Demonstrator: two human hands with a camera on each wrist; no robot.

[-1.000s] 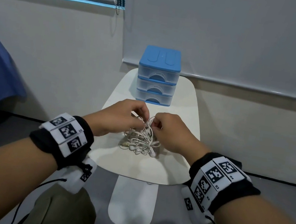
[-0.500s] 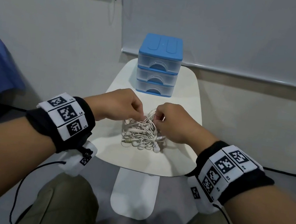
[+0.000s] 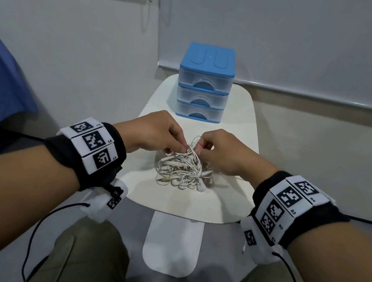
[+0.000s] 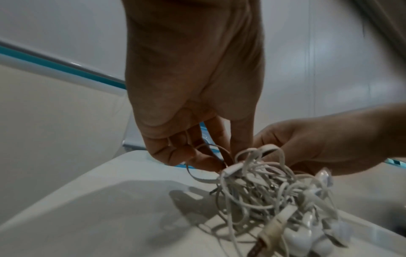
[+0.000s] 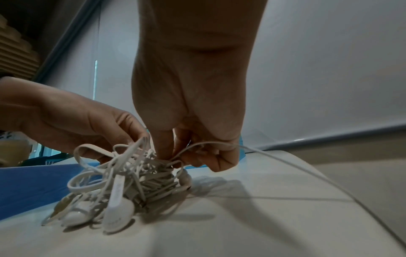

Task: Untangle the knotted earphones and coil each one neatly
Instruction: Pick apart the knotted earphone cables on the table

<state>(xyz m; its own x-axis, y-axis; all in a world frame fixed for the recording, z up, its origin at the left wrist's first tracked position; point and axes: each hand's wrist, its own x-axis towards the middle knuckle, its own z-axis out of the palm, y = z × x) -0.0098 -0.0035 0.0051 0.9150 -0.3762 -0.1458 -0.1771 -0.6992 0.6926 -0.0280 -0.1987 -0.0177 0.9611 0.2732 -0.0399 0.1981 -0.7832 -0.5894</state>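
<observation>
Pale walls and a drawn blind are backing a small cream tabletop [image 3: 235, 129], where a blue-topped set of drawers [image 3: 204, 83] is standing at the far end. Nearer the person, the earphones [image 3: 184, 170] are lying as one white clump on the tabletop, with its top being lifted slightly by both hands. The left hand [image 3: 157, 131] is pinching a strand at the upper left of the clump between thumb and fingertips, its other fingers curled in. The right hand [image 3: 224, 153] is pinching cords at the upper right in the same way, and one cord is trailing away from it across the tabletop. Judging by this, the work is only beginning: the cords are all looping through each other, several earbuds and a plug are bunching at the near edge, no single earphone is lying free, and nothing is coiled. All the separating and every coil are, as far as can be seen, waiting to be done.
</observation>
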